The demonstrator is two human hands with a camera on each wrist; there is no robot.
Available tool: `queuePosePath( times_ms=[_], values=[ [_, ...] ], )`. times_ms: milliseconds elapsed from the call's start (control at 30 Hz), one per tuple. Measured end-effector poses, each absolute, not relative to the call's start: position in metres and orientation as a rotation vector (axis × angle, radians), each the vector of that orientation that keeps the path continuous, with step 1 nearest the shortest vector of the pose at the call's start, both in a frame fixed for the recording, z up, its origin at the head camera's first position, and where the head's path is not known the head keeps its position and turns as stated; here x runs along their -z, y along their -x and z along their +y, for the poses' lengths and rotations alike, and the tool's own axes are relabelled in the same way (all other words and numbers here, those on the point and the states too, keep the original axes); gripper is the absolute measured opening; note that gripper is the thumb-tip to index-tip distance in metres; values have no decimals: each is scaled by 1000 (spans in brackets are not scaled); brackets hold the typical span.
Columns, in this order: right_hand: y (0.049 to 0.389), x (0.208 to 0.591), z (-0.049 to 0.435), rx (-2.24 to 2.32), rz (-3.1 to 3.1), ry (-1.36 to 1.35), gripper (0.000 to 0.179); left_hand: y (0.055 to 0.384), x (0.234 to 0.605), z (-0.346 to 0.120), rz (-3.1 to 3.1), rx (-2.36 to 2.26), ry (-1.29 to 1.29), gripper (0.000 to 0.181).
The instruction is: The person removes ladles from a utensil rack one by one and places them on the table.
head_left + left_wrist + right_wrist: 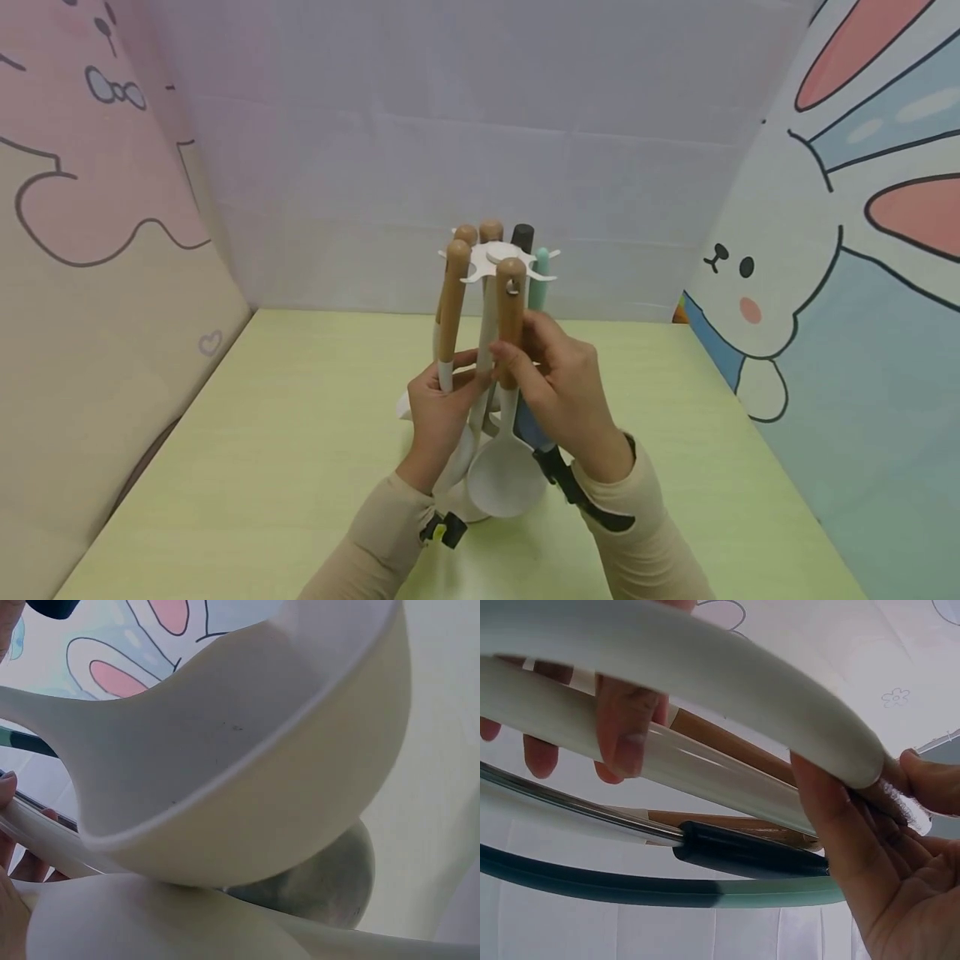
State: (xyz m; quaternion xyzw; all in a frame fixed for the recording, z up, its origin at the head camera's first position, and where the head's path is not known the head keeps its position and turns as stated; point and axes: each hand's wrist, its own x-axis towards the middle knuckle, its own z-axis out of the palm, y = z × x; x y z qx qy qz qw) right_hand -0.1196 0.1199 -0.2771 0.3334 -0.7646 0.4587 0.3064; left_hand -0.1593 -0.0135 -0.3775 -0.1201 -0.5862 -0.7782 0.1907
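Observation:
My right hand (pixel 576 387) pinches the wooden handle of a white ladle (pixel 506 479), its bowl hanging low at the front. The handle's top, with a hole through it, stands in front of the white hooked top of a utensil stand (pixel 497 252). My left hand (pixel 438 412) grips the stand's pole, fingers wrapped round it in the right wrist view. Beside that hand hangs a utensil with a wooden handle (pixel 453 304). The ladle's bowl (pixel 262 802) fills much of the left wrist view.
Behind the pole hang more wooden-handled utensils, a utensil with a black handle (pixel 523 238) and one with a mint-green handle (pixel 540 287). A rounded metal utensil head (pixel 330 881) shows behind the ladle. The stand is on a pale yellow-green table (pixel 262 450), with printed cloth walls around it.

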Motion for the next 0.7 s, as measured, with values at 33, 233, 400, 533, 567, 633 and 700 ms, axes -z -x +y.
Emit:
queuePosePath(
  times_ms=[33, 233, 400, 533, 567, 633, 700],
  values=[
    [119, 277, 120, -1217, -2024, -881, 26, 159, 377, -14, -1649, 2186, 337, 25],
    [115, 277, 121, -1218, -2045, -878, 26, 158, 377, -14, -1667, 2186, 328, 26],
    [110, 275, 122, -1209, -2057, -886, 29, 158, 377, -15, -1685, 2191, 326, 27],
    [108, 275, 124, -1206, -2043, -909, 29, 159, 378, -15, -1680, 2190, 325, 28],
    [108, 275, 124, -1207, -2038, -916, 29, 159, 378, -15, -1682, 2187, 323, 28],
    [107, 276, 125, -1205, -2028, -924, 29, 159, 378, -15, -1687, 2182, 322, 28],
    [105, 277, 127, -1198, -2025, -926, 30, 159, 378, -15, -1694, 2178, 316, 28]
  ],
)
